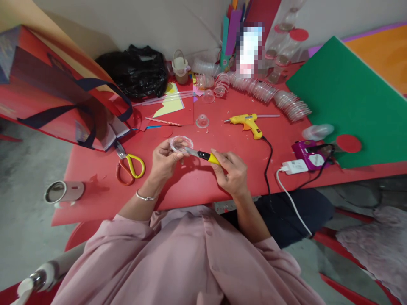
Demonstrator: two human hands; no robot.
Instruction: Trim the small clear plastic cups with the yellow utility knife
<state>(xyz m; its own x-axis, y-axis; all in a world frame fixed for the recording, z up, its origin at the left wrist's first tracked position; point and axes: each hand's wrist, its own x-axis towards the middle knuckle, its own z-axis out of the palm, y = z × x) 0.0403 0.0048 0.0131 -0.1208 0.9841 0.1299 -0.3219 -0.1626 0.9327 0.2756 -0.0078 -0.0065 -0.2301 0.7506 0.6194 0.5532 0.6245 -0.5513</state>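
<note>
My left hand [165, 160] holds a small clear plastic cup or lid [181, 144], its round rim facing up. In my right hand [231, 171] is a utility knife [204, 156] with a yellow and black handle. Its blade points left and meets the near right side of the clear piece's rim. Just beyond my hands, a clear dome-shaped piece [202, 121] lies on the red table [187, 186]. A yellow glue gun [249, 122] rests to the right of that piece. Scissors [129, 165] with red and yellow handles lie left of my left hand.
Stacked clear plastic cups [259, 90] line the back. A black plastic bag [136, 70] and a large red bag [60, 89] stand left. A metal mug [65, 191] is at the left edge. Rightward are a green board [346, 106], a purple box [307, 154] and cables.
</note>
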